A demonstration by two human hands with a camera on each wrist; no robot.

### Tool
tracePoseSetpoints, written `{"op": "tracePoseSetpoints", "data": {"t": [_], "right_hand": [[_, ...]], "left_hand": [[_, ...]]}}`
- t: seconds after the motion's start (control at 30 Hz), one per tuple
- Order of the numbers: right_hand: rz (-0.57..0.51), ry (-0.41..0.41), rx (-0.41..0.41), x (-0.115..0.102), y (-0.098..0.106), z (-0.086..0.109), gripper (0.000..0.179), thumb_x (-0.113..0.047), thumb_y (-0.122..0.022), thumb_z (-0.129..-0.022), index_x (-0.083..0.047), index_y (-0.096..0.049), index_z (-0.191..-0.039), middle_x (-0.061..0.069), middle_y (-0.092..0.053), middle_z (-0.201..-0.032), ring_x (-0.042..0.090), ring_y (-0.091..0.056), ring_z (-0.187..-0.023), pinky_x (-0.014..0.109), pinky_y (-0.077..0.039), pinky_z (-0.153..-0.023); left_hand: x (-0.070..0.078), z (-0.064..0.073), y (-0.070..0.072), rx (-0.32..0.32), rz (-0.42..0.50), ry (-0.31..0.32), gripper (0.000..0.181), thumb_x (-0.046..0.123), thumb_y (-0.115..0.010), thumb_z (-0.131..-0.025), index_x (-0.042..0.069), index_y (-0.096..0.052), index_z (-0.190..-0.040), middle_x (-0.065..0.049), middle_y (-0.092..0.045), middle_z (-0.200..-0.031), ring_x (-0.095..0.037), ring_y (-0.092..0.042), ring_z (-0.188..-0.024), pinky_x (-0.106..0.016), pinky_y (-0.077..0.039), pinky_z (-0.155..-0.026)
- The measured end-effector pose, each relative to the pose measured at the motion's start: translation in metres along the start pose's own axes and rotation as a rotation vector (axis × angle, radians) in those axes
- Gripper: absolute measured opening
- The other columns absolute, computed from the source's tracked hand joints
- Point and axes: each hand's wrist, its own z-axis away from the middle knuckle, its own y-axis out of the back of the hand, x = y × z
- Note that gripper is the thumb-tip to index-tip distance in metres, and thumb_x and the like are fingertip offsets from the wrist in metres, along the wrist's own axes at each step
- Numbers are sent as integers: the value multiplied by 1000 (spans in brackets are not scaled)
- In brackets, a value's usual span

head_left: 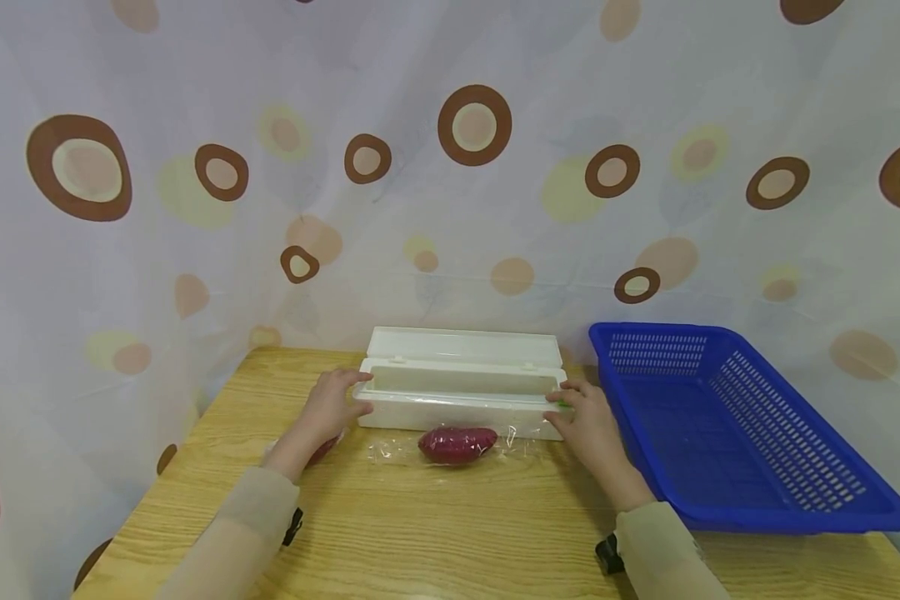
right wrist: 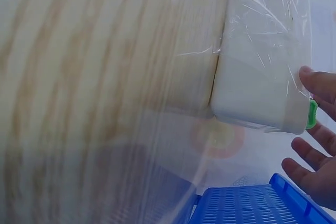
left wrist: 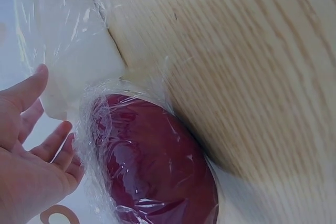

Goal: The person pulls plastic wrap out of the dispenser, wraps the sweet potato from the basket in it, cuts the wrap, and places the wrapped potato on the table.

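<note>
A long white cling film dispenser [head_left: 457,410] stands at the back of the table with its lid [head_left: 465,343] raised. My left hand [head_left: 333,400] is at its left end, thumb and fingers apart; in the left wrist view the thumb [left wrist: 39,77] is by the box's corner. At the right end is my right hand [head_left: 581,412], fingers spread near a green piece [right wrist: 312,114] on the box edge. Clear film [right wrist: 262,40] hangs over the box front. A purple sweet potato [head_left: 457,446] lies before the box in film. Another film-wrapped sweet potato [left wrist: 157,166] lies under my left wrist.
A large blue plastic basket [head_left: 720,442] stands on the right side of the table, close to my right forearm. Behind the wooden table [head_left: 420,533] hangs a patterned curtain [head_left: 420,208], near the raised lid.
</note>
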Motion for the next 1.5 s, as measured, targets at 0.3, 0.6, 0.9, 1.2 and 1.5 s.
{"op": "tracePoseSetpoints", "data": {"t": [0.3,0.6,0.9,1.2,1.5], "right_hand": [[1,62,98,-1,-1,-1,8,-5,-79,-73,-5,-72,-77,14,-64,-101,35,-55,-98,49,-45,-85],[-18,139,156,-4,3,4,11,-3,-80,-71,-7,-71,-75,11,-64,-89,32,-54,-93,50,-46,-78],[-28,191,163,-5,6,9,17,3,-79,-68,-8,-68,-76,9,-67,-83,30,-55,-91,47,-46,-78],[9,224,129,-4,7,17,24,5,-78,-69,-7,-68,-87,3,-65,-76,21,-56,-81,42,-48,-70],[33,208,26,-5,8,25,34,6,-75,-72,-4,-68,-104,-1,-62,-78,19,-56,-83,42,-50,-72]], "left_hand": [[1,5,2,24,21,-15,37,19,-73,-83,7,-65,-117,-20,-47,-137,-43,-36,-127,-56,-32,-103],[2,14,2,125,-12,-91,9,18,-75,-81,13,-72,-88,-16,-56,-119,-37,-43,-115,-52,-34,-98],[1,22,2,166,7,-169,8,14,-76,-79,16,-68,-78,-10,-63,-104,-31,-49,-105,-50,-38,-92],[-1,31,3,56,99,-144,8,10,-72,-83,16,-70,-87,-5,-62,-104,-28,-53,-106,-47,-47,-87],[-2,45,5,-56,123,-229,9,9,-69,-85,17,-68,-88,0,-59,-104,-20,-51,-94,-37,-47,-72]]}}
